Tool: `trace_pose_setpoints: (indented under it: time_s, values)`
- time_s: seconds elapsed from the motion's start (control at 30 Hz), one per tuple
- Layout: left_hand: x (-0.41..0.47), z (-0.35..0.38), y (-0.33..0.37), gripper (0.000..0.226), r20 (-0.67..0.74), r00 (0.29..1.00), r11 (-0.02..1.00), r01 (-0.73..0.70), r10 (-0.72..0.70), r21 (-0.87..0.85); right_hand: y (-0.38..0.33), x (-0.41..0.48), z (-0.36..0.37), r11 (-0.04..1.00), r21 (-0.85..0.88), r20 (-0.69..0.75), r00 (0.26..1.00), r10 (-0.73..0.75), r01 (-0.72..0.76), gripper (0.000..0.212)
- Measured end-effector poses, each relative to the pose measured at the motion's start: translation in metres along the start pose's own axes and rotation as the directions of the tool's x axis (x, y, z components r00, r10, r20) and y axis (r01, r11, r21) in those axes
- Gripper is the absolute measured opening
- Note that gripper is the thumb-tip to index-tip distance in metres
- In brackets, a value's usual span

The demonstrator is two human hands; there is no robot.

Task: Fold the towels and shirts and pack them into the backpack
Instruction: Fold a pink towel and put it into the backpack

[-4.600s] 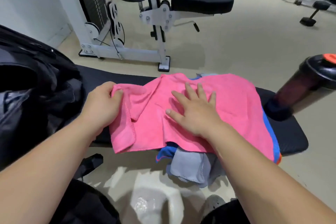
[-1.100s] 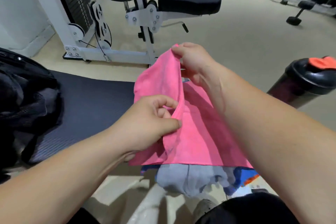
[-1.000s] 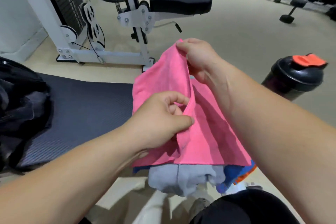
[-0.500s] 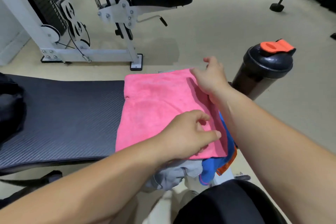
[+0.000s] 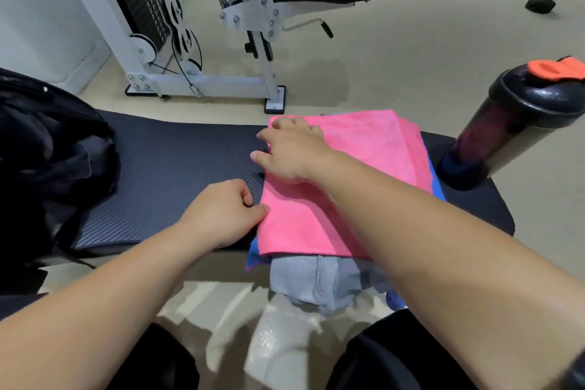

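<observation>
Towel: pink towel, folded, lies flat on top of clothes pile, right half of bench.
R hand: right hand palm down on towel's far-left part, fingers roughly straight, tips past the left edge, not gripping.
L hand: left hand on bench at towel's near-left edge, fingers curled, thumb tip touching the edge. Pinching or just touching, can't tell.
Pile: blue cloth pokes out under the pink. Grey garment hangs off bench's near edge.
Bag: backpack, black, on left end of bench, well apart from towel.
Bottle: shaker bottle, dark w/ orange cap, stands on right end, near pile.
Bkgd: gym machine, white, on floor behind bench.
</observation>
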State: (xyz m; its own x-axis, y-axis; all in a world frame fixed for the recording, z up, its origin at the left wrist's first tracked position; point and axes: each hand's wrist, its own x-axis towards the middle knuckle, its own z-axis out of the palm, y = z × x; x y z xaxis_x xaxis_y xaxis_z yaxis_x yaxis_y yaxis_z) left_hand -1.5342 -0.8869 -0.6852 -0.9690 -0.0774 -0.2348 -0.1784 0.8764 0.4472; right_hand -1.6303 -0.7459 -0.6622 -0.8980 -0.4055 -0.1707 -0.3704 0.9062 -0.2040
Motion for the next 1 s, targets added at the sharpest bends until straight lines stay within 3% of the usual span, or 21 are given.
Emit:
trace_pose_setpoints:
  time_s: [0.13,0.33,0.43,0.53,0.6,0.77,0.9,1.0]
  values:
    - [-0.003,0.012,0.002,0.034,0.015,0.998,0.998,-0.060,0.060,0.016,0.000,0.016,0.013,0.993,-0.028,0.154,0.981,0.121,-0.118,0.061]
    - [-0.008,0.018,0.003,0.022,0.031,0.995,0.993,-0.094,0.096,-0.070,-0.003,0.021,0.021,0.981,-0.128,0.092,0.983,0.156,-0.143,0.066]
    - [-0.011,0.010,-0.001,0.022,0.060,0.994,0.965,-0.068,0.086,-0.255,-0.004,0.021,0.017,0.988,-0.038,-0.022,0.988,0.152,-0.153,0.067]
    - [-0.017,-0.002,-0.006,0.030,0.123,0.989,0.857,-0.002,0.076,-0.515,-0.009,0.023,0.011,0.991,0.051,-0.238,0.962,0.132,-0.123,0.067]
    - [-0.019,-0.014,-0.012,0.031,0.149,0.985,0.800,0.019,0.089,-0.599,-0.018,0.028,0.007,0.992,0.072,-0.300,0.947,0.118,-0.101,0.067]
    - [-0.020,-0.065,-0.041,0.028,0.199,0.962,0.884,-0.079,0.189,-0.460,-0.066,0.051,0.005,0.993,0.103,-0.272,0.959,0.077,-0.051,0.068]
    - [-0.014,-0.094,-0.077,0.026,0.163,0.976,0.985,-0.127,0.145,-0.114,-0.108,0.068,0.022,0.982,0.191,-0.057,0.998,0.013,-0.002,0.079]
    - [-0.010,-0.101,-0.107,0.024,0.132,0.991,0.981,-0.050,0.025,0.190,-0.132,0.079,0.038,0.976,0.216,0.044,0.998,-0.034,0.024,0.081]
